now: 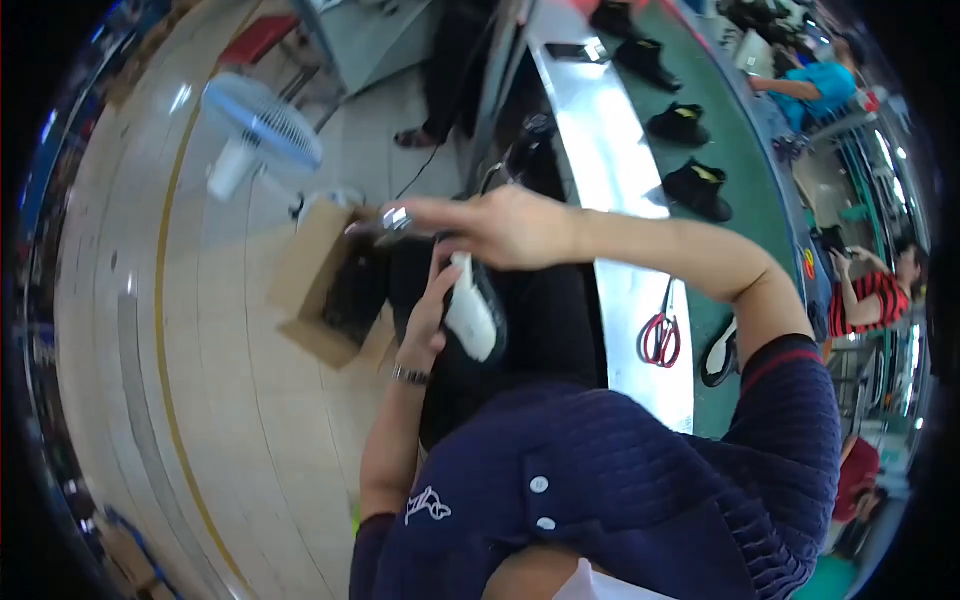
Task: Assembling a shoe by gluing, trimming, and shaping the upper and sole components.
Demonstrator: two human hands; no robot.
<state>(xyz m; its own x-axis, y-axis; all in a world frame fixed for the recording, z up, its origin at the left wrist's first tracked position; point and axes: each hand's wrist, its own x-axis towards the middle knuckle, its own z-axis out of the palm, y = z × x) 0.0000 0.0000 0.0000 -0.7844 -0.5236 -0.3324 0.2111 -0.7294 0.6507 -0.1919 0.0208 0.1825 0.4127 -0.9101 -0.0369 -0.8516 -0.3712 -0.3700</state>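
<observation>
The left hand [428,328] pinched a black-and-white shoe [472,318], just below the right hand [515,228], whose grip was too blurred to tell. This shoe seemed unfinished; right of both hands, dark shoes [679,125] sat on a green belt [740,165], their completeness unclear.

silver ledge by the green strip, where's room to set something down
Silver ledge: bare between dark flat object and right forearm, and between red-handled scissors and navy shirt. Crowded: upper green strip, with black shoes.
</observation>
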